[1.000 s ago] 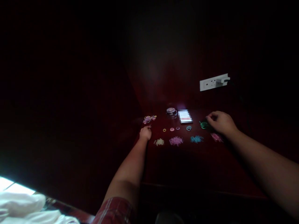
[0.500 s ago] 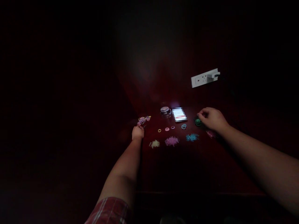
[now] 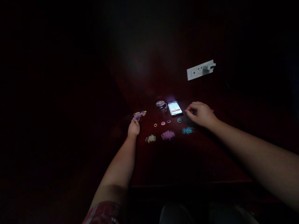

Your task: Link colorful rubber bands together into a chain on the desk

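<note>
My left hand is at the near edge of a mixed pile of small coloured elastic bands, its fingers closed; what they grip is too small to make out. My right hand hovers to the right of the phone with thumb and fingers pinched together, and anything between them is hidden. Between the hands lie a yellow ring, a pink ring, a purple ring and some blue rings. Nearer me are piles of pale yellow bands, pink-purple bands and blue bands.
A lit phone stands at the back, beside a clear lidded jar. On the wall a white socket panel holds a plug. The dark red tabletop ends at a front edge near my legs; the surroundings are very dark.
My right hand has moved left, toward the phone, and now covers the green and red-pink bands seen before. My left hand stays by the mixed pile. The whole view has shifted slightly.
</note>
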A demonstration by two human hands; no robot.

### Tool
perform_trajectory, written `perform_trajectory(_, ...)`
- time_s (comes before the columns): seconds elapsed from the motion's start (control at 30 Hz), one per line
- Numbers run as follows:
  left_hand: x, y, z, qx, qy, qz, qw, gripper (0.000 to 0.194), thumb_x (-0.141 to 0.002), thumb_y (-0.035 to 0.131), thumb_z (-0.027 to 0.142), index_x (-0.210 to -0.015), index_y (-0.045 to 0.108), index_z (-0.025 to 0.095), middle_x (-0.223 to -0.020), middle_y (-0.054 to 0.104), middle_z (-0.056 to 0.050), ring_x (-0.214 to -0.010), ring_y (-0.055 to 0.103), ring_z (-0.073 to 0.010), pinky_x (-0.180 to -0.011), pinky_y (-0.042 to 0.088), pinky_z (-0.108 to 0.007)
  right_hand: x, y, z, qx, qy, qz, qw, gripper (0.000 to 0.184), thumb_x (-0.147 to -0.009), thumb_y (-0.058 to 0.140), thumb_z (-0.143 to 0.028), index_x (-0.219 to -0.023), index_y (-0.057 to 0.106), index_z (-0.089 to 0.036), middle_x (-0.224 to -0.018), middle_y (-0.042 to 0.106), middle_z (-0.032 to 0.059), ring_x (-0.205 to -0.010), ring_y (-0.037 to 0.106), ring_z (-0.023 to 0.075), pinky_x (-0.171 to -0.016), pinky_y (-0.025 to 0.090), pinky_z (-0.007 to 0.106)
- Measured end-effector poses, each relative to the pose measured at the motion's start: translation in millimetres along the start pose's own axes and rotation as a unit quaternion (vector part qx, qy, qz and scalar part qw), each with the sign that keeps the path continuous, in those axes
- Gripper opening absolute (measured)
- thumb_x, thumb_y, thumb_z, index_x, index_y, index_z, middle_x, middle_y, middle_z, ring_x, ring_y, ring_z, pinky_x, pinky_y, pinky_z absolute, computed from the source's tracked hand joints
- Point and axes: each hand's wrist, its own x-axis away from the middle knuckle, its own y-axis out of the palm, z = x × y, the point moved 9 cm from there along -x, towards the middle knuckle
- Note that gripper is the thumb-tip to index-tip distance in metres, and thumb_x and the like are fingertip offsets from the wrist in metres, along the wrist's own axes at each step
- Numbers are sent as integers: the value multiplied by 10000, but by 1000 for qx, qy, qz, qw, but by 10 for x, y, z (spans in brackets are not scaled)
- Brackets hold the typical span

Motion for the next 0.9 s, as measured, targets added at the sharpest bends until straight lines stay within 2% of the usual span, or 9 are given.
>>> perform_trajectory(0.1,143,-116,253,39,69,-3,997,252,-971,361,305,-953,582,185,-954,695,-88,-889,659,-199,-808,475,-282,6,-2,-68,-22,-2,-4,1000,152,-824,574,-241,-693,627,-183,-669,589,39,-670,540,194,-668,412,317)
perform_trajectory(0.17,307,-187,547,70,132,-13,989,190,-943,426,302,-886,573,196,-840,669,-39,-778,635,-163,-747,464,-250,17,5,-152,-46,-9,-11,999,159,-832,574,-247,-699,630,-181,-666,579,35,-659,539,188,-657,411,312)
perform_trajectory(0.27,734,-338,1220,166,293,-24,941,91,-881,486,246,-834,541,190,-669,567,13,-587,534,-121,-586,404,-221,64,80,-432,-103,-59,-53,991,132,-849,589,-283,-800,654,-179,-682,571,22,-674,549,178,-670,419,300)
perform_trajectory(0.37,1140,-386,1717,217,353,-72,907,17,-822,528,201,-807,529,194,-608,518,47,-508,464,-90,-502,337,-196,150,211,-727,-143,-101,-110,978,204,-820,652,-324,-969,628,-187,-750,594,15,-730,561,176,-697,421,290)
perform_trajectory(0.43,1341,-375,1928,215,383,-101,893,18,-808,548,203,-807,534,193,-618,531,48,-524,472,-85,-518,344,-193,201,283,-843,-156,-108,-135,972,93,-845,605,-266,-902,595,-193,-744,584,5,-700,540,155,-664,401,267)
perform_trajectory(0.47,1388,-375,1969,218,383,-103,891,20,-810,549,205,-806,534,192,-615,532,50,-526,474,-83,-524,348,-193,223,306,-887,-158,-114,-145,970,52,-863,567,-241,-848,575,-192,-727,573,2,-684,527,148,-651,389,261)
perform_trajectory(0.57,1401,-362,1941,238,370,-97,892,33,-827,542,209,-804,531,188,-597,524,56,-512,470,-77,-528,356,-192,271,336,-968,-163,-130,-165,964,149,-880,519,-213,-733,507,-194,-669,532,-10,-630,484,132,-617,357,254)
perform_trajectory(0.73,1361,-305,1820,241,381,-115,885,51,-848,542,218,-808,533,188,-611,546,45,-524,485,-81,-529,366,-191,278,357,-1002,-190,-125,-190,955,97,-878,520,-196,-781,515,-195,-654,522,-28,-579,453,112,-563,320,235)
perform_trajectory(0.9,1391,-299,1817,236,404,-153,870,57,-877,524,233,-837,528,193,-653,587,28,-544,514,-89,-545,388,-201,262,364,-1036,-200,-154,-196,948,175,-926,440,-182,-768,516,-189,-683,527,-10,-617,467,115,-588,331,241)
